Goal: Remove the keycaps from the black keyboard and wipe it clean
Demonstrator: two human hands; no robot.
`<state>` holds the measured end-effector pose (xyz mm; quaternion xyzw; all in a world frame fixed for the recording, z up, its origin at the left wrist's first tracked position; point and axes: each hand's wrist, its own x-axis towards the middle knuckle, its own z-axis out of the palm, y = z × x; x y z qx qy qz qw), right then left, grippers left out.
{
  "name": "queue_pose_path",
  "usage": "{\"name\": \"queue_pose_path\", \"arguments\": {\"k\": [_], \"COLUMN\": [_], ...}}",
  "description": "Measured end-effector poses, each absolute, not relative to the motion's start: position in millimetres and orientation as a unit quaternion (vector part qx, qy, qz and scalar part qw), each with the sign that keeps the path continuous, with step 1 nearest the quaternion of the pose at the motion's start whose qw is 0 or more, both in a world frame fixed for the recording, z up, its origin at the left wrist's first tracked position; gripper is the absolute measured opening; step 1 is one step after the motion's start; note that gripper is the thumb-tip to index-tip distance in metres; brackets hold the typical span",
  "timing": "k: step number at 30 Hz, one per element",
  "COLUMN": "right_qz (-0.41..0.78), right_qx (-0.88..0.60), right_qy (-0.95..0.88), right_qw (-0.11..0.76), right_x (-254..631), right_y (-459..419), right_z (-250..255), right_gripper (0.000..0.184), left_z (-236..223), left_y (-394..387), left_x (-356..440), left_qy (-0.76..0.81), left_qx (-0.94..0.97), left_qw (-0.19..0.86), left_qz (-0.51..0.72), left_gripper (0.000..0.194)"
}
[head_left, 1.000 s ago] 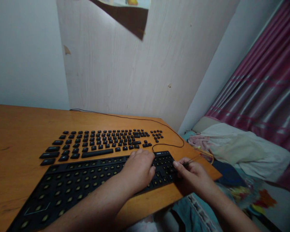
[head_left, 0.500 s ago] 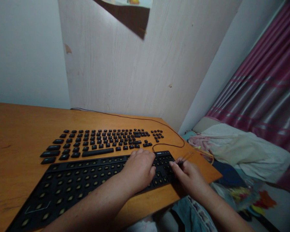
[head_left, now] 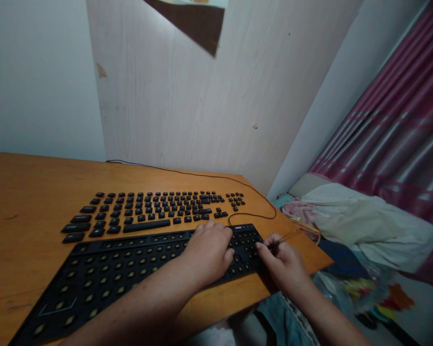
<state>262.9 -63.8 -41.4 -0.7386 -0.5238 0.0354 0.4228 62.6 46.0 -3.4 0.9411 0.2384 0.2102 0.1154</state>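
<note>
A black keyboard [head_left: 104,276] without most of its keycaps lies along the desk's front, its pale key mounts showing. My left hand [head_left: 210,246] rests palm down over its right-middle part, thumb apart from the fingers; the fingertips are partly hidden. Beside the keyboard's right end, my right hand [head_left: 283,259] is closed on a thin wire keycap puller [head_left: 290,235], whose wires point up and right. The thumb is close to the number pad. Behind the keyboard, loose black keycaps [head_left: 159,209] lie in rows, with the long space bar [head_left: 146,226] nearest.
A thin black cable [head_left: 202,175] runs along the back of the wooden desk [head_left: 29,202] and curves to the keyboard's top. To the right are a heap of pale cloth [head_left: 375,226], plastic bags [head_left: 357,288] and a maroon curtain [head_left: 393,125].
My right hand has shifted slightly right, and the wires of the puller now point farther right. My left hand stays over the keyboard.
</note>
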Motion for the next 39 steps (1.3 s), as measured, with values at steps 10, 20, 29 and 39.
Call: {"name": "queue_pose_path", "arguments": {"k": [10, 20, 29, 39], "right_qz": [0.058, 0.131, 0.136, 0.146], "right_qx": [-0.717, -0.676, -0.639, -0.604], "right_qy": [-0.449, -0.401, -0.425, -0.472], "right_qw": [0.529, 0.604, 0.627, 0.626], "right_x": [263.8, 265.7, 222.9, 202.6], "right_y": [-64.4, -64.4, -43.9, -35.5], "right_z": [-49.8, -36.0, -8.1, -3.9], "right_gripper": [0.037, 0.030, 0.030, 0.025], "left_z": [-4.2, -3.4, -4.1, -9.4], "left_y": [46.4, 45.3, 46.6, 53.1], "left_x": [63.5, 62.8, 73.5, 80.4], "left_qy": [0.241, 0.235, 0.175, 0.200], "left_qx": [0.941, 0.936, 0.853, 0.775], "left_qw": [0.119, 0.136, 0.385, 0.498], "left_qz": [0.207, 0.226, 0.307, 0.333], "left_gripper": [0.016, 0.014, 0.023, 0.014]}}
